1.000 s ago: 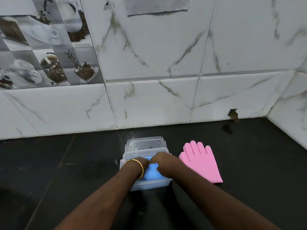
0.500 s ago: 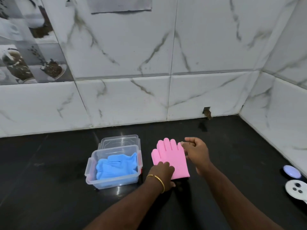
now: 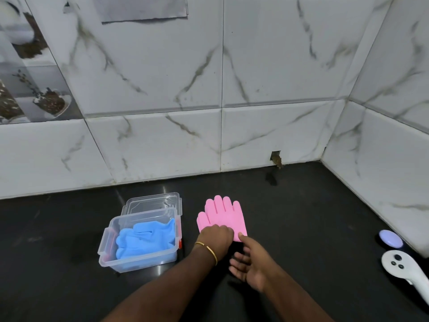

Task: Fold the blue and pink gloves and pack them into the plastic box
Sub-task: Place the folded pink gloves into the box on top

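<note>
A pink glove point(image 3: 224, 213) lies flat on the black counter, fingers pointing toward the wall. My left hand point(image 3: 217, 237), wearing a gold bangle, is curled over the glove's cuff end at its lower left. My right hand point(image 3: 251, 261) sits just below the cuff, palm up and fingers spread, with its thumb tip touching the glove's lower right corner. Left of the pink glove stands the clear plastic box point(image 3: 109, 231), which has red clips. A crumpled blue glove point(image 3: 148, 238) lies inside it.
The box's clear lid point(image 3: 153, 203) lies behind it, toward the tiled wall. A white handheld device point(image 3: 404, 268) and a small round lilac object point(image 3: 391, 238) lie at the counter's right edge by the side wall. A small hole point(image 3: 276, 159) is in the back wall.
Both hands left the blue glove in the box and moved right to the pink glove. My right hand dropped from the glove's fingertips to its cuff corner.
</note>
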Tool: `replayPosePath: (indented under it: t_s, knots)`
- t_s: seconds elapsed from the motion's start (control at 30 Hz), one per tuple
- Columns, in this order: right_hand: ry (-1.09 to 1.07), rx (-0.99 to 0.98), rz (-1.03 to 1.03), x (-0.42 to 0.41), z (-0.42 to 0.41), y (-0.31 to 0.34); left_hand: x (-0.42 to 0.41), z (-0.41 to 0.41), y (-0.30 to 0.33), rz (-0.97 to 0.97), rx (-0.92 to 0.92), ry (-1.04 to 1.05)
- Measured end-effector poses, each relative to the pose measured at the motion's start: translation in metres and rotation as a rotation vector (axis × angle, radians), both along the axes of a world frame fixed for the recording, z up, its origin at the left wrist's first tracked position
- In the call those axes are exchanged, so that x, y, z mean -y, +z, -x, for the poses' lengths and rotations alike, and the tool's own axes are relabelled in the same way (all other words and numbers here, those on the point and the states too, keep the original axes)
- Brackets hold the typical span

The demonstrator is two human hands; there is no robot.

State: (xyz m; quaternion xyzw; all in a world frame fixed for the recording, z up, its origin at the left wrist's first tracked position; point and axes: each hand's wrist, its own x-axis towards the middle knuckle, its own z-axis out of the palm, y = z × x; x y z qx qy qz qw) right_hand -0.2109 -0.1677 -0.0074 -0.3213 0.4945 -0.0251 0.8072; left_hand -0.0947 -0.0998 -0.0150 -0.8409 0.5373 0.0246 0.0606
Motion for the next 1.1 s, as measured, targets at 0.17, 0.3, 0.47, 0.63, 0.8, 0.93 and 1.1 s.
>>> replayPosePath:
  t_s: [0.17, 0.3, 0.47, 0.63, 0.8, 0.93, 1.1]
  knots:
    - [-0.048, 0.197, -0.096, -0.007, -0.03, 0.016, 0.012, -0.01, 0.034, 0.074, 0.018, 0.04]
    - [-0.077, 0.325, -0.046, 0.004, -0.055, 0.035, 0.015, -0.009, 0.061, 0.107, 0.066, 0.107]
    - [-0.181, 0.29, -0.027, 0.005, -0.078, 0.056, -0.003, -0.004, 0.085, 0.156, 0.147, -0.11]
    - [-0.122, 0.207, 0.229, -0.006, -0.083, 0.072, -0.05, -0.005, 0.094, 0.443, 0.138, -0.194]
    - [-0.145, 0.275, 0.436, -0.039, -0.107, 0.116, -0.11, -0.012, 0.078, 0.657, -0.271, -0.079]
    - [-0.019, 0.426, 0.356, -0.07, -0.138, 0.152, -0.136, -0.03, 0.074, 0.582, -0.929, 0.22]
    - [0.217, 0.566, 0.168, -0.095, -0.161, 0.176, -0.153, -0.082, 0.083, 1.001, -2.049, 0.739]
